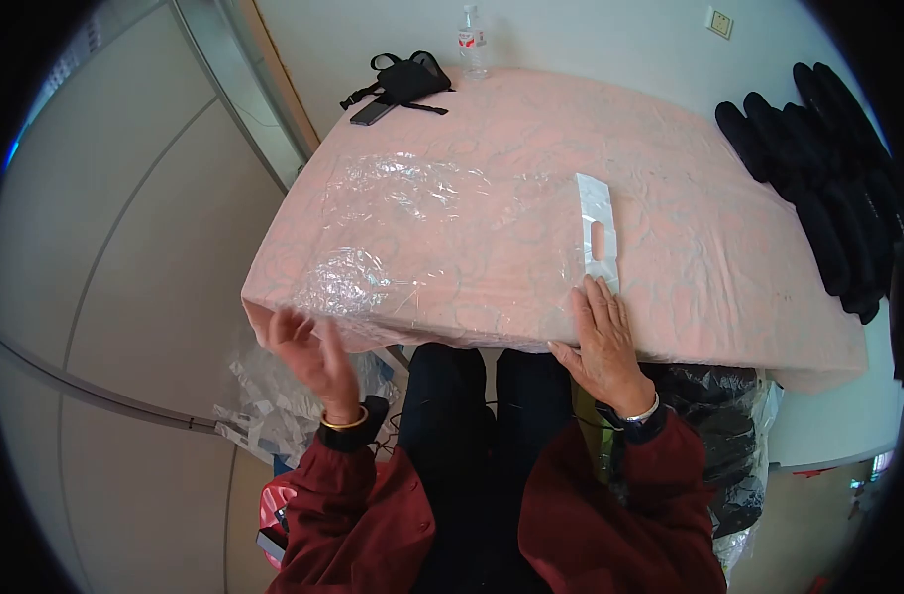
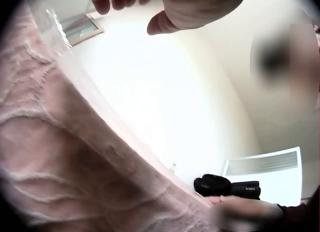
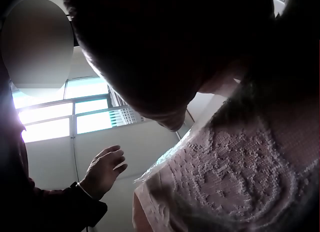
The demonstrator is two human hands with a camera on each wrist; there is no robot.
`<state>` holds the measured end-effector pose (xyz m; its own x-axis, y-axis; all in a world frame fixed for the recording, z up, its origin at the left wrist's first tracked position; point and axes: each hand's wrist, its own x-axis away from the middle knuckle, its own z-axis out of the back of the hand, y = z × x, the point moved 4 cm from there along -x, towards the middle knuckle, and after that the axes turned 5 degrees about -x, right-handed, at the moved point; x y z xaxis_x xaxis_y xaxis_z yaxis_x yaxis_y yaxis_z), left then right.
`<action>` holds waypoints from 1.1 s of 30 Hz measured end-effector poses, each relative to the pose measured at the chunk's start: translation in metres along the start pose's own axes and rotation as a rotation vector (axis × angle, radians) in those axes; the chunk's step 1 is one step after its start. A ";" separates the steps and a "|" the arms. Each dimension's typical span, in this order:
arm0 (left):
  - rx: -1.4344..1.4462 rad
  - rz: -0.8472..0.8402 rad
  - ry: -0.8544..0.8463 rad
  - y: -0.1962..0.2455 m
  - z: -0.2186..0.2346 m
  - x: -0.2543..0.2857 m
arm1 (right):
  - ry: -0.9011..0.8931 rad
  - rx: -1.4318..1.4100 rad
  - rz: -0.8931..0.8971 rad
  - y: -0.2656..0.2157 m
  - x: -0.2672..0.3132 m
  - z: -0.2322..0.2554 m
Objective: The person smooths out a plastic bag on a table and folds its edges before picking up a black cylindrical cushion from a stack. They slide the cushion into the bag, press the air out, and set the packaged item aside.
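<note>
A clear plastic bag (image 1: pixel 348 282) lies spread over the pink tablecloth (image 1: pixel 531 119), crinkled and shiny on its left part. Its white handle strip (image 1: pixel 595 203), with an oval cut-out, runs along the right end. My right hand (image 1: pixel 605 346) rests on the front end of that strip, fingers straight and pointing away from me. Off the table's front left corner, my left hand (image 1: pixel 318 361) is raised with nothing in it. Its fingers are loosely bent and apart, as the right wrist view also shows.
At the back left lie a black strapped bag (image 1: pixel 412 79) and a phone (image 1: pixel 372 111), beside a water bottle (image 1: pixel 474 45). Black padded items (image 1: pixel 818 168) are stacked to the right. Crumpled plastic bags (image 1: pixel 264 396) hang below the left corner; a plastic-wrapped dark bundle (image 1: pixel 719 426) sits under the right side.
</note>
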<state>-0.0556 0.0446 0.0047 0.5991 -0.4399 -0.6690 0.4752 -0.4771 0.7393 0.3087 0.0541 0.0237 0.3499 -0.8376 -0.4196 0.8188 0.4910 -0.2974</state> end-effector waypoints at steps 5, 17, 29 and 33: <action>-0.047 -0.456 -0.881 0.096 -0.103 0.058 | -0.015 0.037 0.104 -0.013 -0.020 -0.013; -0.468 -0.680 -1.215 0.048 -0.129 0.060 | -0.196 0.033 0.042 0.000 -0.023 -0.014; -0.954 -0.331 -1.093 -0.084 -0.017 -0.096 | -0.266 0.047 -0.003 0.002 -0.024 -0.014; -0.990 -0.227 -1.001 -0.107 0.002 -0.113 | -0.218 0.028 0.010 0.006 -0.023 -0.018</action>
<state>-0.1752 0.1443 0.0012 -0.0516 -0.9690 -0.2416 0.9942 -0.0728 0.0795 0.2970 0.0801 0.0158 0.4459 -0.8660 -0.2263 0.8259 0.4955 -0.2691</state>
